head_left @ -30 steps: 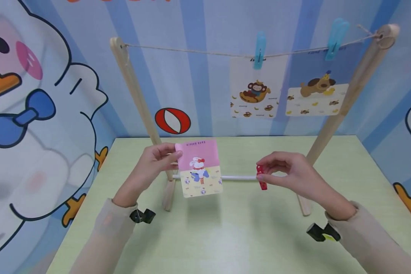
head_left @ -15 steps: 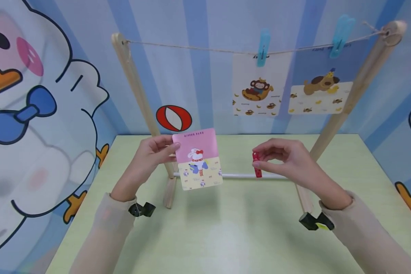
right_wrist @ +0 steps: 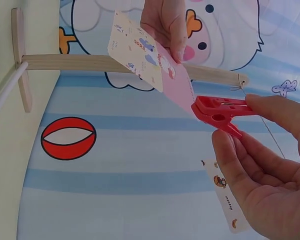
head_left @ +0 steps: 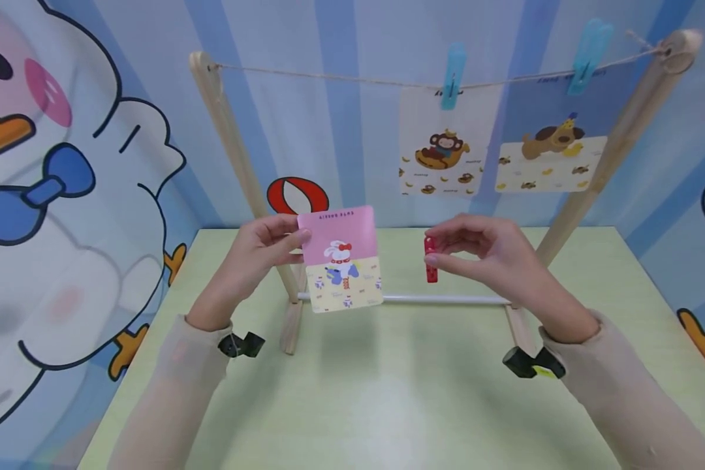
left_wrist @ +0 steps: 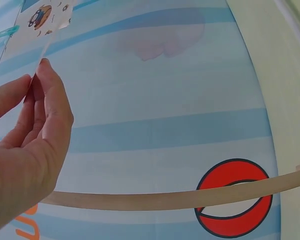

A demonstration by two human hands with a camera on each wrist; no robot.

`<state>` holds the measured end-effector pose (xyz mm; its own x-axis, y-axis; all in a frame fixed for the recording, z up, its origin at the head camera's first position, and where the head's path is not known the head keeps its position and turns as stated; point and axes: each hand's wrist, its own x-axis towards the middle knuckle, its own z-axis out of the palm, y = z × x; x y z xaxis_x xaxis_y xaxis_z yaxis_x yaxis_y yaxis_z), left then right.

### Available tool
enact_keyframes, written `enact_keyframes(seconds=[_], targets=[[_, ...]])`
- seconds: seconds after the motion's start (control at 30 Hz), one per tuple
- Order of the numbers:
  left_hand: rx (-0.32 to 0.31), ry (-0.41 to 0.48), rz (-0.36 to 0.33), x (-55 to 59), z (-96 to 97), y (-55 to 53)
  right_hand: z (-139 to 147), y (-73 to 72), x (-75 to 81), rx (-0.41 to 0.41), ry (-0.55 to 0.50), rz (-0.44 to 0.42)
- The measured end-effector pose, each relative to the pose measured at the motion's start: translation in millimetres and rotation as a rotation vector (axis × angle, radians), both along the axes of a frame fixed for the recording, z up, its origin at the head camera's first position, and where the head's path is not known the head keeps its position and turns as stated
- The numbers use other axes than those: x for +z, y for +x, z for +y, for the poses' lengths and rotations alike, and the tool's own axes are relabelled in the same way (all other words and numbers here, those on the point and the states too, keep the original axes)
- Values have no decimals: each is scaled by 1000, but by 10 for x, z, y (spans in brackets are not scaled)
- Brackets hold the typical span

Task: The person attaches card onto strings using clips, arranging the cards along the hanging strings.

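My left hand pinches the left edge of a pink and cream card printed with a white rabbit. The card is held up above the table, facing me; the left wrist view catches it nearly edge-on. To the right of it, my right hand holds a red clothespin between thumb and fingers. Seen from the right wrist, the clothespin overlaps the card's pink end, its handles between thumb and fingertips. In the head view a gap separates clothespin and card.
Behind the hands stands a wooden frame with a string across its top. Blue clothespins hold a monkey card and a dog card on its right half. A white rod joins the posts low over the table.
Both hands have risen toward the string, carrying the card and the red clothespin. The right hand has also shifted left, closer to the card.
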<state>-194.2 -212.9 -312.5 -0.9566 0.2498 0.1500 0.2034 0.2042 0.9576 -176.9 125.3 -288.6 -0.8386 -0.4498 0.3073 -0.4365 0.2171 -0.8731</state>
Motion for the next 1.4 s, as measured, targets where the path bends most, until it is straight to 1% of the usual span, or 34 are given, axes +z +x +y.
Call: enact_keyframes(seconds=[0.17, 0.33, 0.47, 0.53, 0.67, 0.8, 0.93, 1.07, 1.2, 1.4], targets=[[13, -12, -4, 76, -18, 12, -81, 15, 110, 4, -5, 39], [46, -25, 5, 130, -55, 17, -187, 5, 232, 48, -48, 105], [71, -24, -1, 180, -73, 23, -257, -15, 331, 65, -73, 142], [72, -15, 0, 214, -77, 26, -284, -24, 380, 69, -81, 165], [51, -6, 25, 286, -84, 27, -337, -24, 485, 75, -95, 213], [38, 12, 41, 350, -92, 26, -407, 50, 639, 60, -91, 242], [40, 28, 41, 401, -103, 19, -478, 134, 787, 56, -99, 273], [41, 22, 49, 439, -114, 10, -508, 59, 804, 67, -127, 301], [32, 44, 67, 485, -106, -20, -517, -41, 826, 79, -153, 300], [17, 78, 88, 588, -78, -59, -537, -97, 938, 42, -170, 274]])
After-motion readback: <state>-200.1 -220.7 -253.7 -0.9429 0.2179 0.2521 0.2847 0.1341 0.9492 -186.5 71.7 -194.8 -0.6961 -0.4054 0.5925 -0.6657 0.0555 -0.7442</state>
